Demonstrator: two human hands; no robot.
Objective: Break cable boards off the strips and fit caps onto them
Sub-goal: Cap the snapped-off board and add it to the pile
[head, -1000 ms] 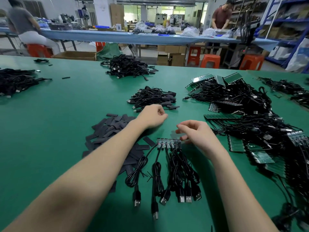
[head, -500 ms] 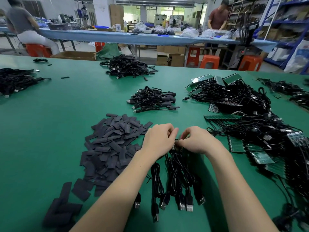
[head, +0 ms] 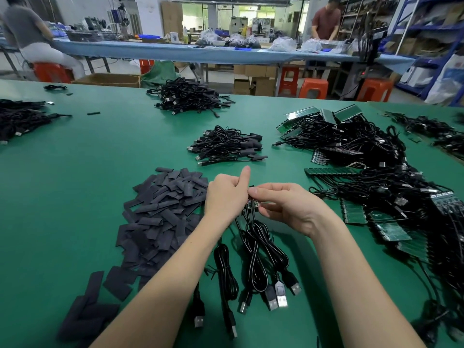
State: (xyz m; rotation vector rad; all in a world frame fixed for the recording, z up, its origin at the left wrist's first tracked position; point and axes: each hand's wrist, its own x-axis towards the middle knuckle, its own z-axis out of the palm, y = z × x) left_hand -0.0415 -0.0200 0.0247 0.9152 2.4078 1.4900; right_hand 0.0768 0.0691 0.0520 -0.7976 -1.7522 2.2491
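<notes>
USB plugs (head: 276, 296) trail toward me on the green table (head: 75, 187). My left hand (head: 226, 199) and right hand (head: 283, 205) both pinch the board strip (head: 251, 205) between them: snapping step, I judge. Next needs a cap from the cap pile (head: 163, 204) to the left.

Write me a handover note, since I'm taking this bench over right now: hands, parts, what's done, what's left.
Left hand: curled grip on the board strip, thumb up.
Right hand: pinches the same strip from the other side.
The strip's cables hang toward you on the table.
Loose caps are piled left of the hands.
Done: capped cables lie just beyond the hands.
Left: break up this strip, cap its boards, then the uncut strips on the right.
</notes>
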